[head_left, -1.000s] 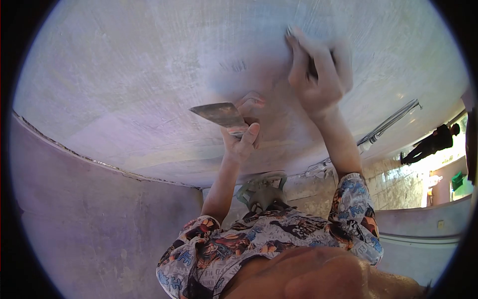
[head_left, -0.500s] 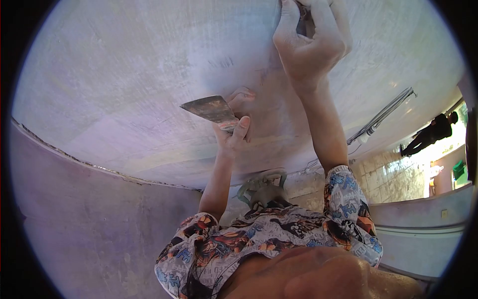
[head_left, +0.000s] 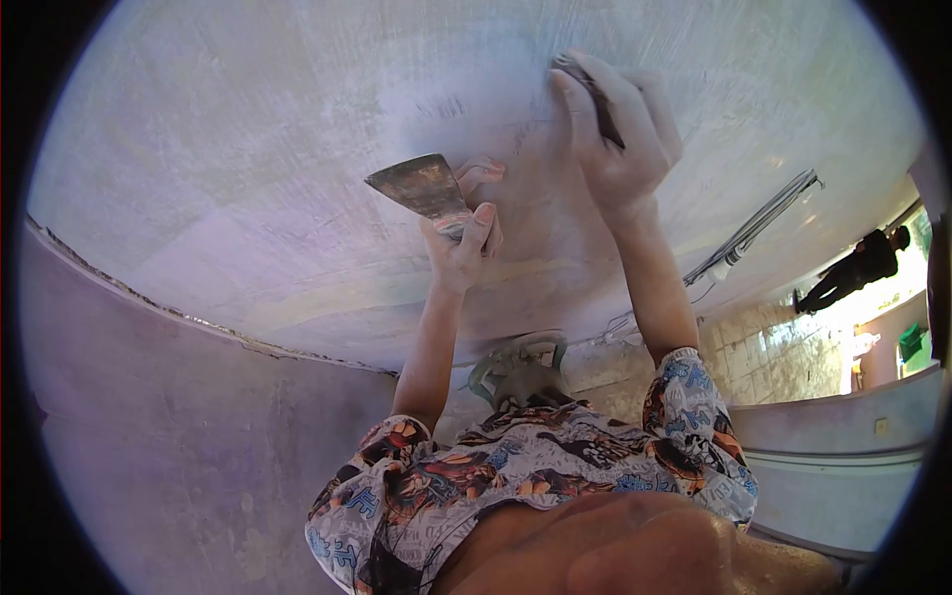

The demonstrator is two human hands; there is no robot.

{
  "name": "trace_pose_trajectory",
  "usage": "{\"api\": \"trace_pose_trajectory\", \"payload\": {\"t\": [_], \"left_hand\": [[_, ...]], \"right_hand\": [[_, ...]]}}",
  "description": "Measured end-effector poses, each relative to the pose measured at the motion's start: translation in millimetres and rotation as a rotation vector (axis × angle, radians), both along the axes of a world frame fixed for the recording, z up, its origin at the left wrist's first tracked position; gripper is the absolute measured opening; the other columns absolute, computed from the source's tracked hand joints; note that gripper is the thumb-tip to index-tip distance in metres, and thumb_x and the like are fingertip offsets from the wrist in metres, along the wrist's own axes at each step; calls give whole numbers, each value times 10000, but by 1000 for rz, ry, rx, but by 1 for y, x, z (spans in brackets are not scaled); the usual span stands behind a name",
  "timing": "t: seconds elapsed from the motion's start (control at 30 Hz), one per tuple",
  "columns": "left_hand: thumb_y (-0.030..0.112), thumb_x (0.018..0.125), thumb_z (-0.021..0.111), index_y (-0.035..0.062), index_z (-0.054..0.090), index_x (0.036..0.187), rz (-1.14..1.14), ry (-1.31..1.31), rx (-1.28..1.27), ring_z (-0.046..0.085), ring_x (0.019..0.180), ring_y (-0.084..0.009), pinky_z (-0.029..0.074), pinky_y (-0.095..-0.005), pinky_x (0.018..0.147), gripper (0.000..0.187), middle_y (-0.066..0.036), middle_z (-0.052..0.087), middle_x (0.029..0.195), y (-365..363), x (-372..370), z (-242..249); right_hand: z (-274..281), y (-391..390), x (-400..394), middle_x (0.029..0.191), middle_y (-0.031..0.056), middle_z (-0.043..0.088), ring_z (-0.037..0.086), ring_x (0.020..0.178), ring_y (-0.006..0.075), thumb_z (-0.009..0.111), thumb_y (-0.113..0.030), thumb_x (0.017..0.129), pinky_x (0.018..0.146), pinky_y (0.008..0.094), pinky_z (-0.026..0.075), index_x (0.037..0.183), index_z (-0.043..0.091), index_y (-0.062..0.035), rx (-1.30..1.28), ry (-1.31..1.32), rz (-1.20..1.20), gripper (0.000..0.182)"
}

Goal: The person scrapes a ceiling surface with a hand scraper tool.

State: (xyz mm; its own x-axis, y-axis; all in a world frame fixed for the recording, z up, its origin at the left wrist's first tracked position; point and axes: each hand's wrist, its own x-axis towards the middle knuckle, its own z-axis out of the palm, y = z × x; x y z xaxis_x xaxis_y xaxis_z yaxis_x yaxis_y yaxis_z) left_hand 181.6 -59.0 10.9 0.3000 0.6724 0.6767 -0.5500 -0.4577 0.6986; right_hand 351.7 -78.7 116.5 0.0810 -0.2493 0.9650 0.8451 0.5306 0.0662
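My left hand (head_left: 461, 253) is closed round the handle of a putty knife (head_left: 421, 186). Its broad, stained metal blade points up and to the left, in front of the pale plastered wall (head_left: 288, 159). Higher and to the right, my right hand (head_left: 640, 149) is curled, with white dust over its skin. Between its thumb and fingers shows the dark edge of a folded piece of sandpaper (head_left: 607, 124), held at the wall surface. Most of the sandpaper is hidden by the fingers.
Below my arms stands a green plastic chair (head_left: 481, 382). A bundle of wires (head_left: 759, 226) hangs from the wall at right. Farther right, a person in dark clothes (head_left: 858, 268) stands by a bright opening. A rough seam (head_left: 198, 322) borders the adjoining wall at left.
My right hand has moved down from the top edge of the view with the sandpaper. My left hand and the putty knife sit slightly higher in the view.
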Motion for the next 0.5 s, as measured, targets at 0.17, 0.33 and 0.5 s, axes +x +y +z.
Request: {"api": "trace_pose_trajectory", "payload": {"t": [0.17, 0.33, 0.5], "left_hand": [[275, 954, 623, -71, 529, 1161, 19, 28, -22, 426, 406, -95, 304, -253, 377, 414, -101, 512, 1281, -6, -2, 2], [322, 944, 636, -72, 530, 1181, 32, 75, -64, 434, 411, -90, 293, -251, 379, 473, -98, 500, 1293, -17, 2, 5], [333, 941, 637, -72, 532, 1211, 38, 54, 20, 444, 412, -87, 285, -243, 376, 498, -114, 497, 1292, -16, 2, 7]], "right_hand": [[0, 14, -3, 797, 36, 611, 551, 650, 179, 790, 6, 723, 555, 287, 455, 952, 725, -55, 53, -97, -49, 246], [-2, 14, -7, 734, 17, 544, 488, 597, 174, 775, 29, 715, 513, 297, 400, 944, 718, -78, 119, -88, -127, 260], [2, 4, -8, 683, 6, 518, 455, 566, 145, 776, 44, 726, 500, 272, 380, 972, 734, -46, 104, -109, -146, 265]]}}
